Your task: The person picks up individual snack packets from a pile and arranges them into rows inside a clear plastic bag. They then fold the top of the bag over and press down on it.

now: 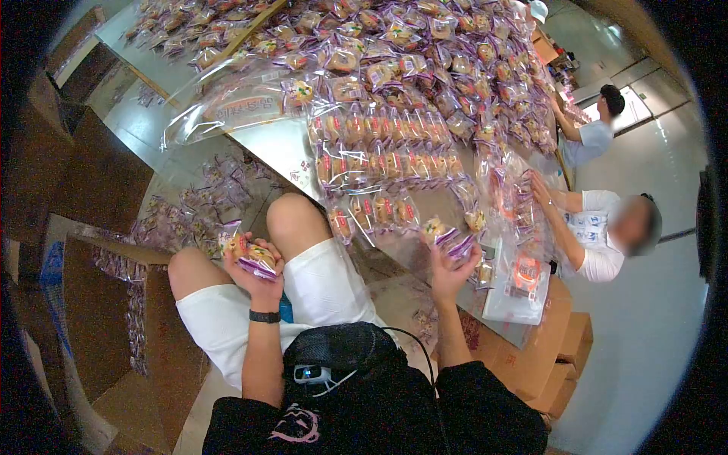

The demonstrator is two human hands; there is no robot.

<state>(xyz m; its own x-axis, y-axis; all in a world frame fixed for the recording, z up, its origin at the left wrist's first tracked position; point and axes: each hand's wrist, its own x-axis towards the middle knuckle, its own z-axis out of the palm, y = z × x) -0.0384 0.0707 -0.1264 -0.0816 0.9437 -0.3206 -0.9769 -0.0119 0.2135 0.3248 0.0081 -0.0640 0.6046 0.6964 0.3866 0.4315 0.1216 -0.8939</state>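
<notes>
My left hand, with a dark band at the wrist, is closed around wrapped pastries in clear and purple film, above my lap. On the right, near the table edge, my right hand grips another wrapped pastry between thumb and fingers. Just beyond both hands, rows of upright wrapped pastries stand on the table inside clear plastic. A shorter row lies at the near edge, left of my right hand.
A large heap of wrapped pastries covers the far table. A clear bag lies at left. Open cardboard box stands at left, more boxes at right. A co-worker handles packets across the table; another person is behind.
</notes>
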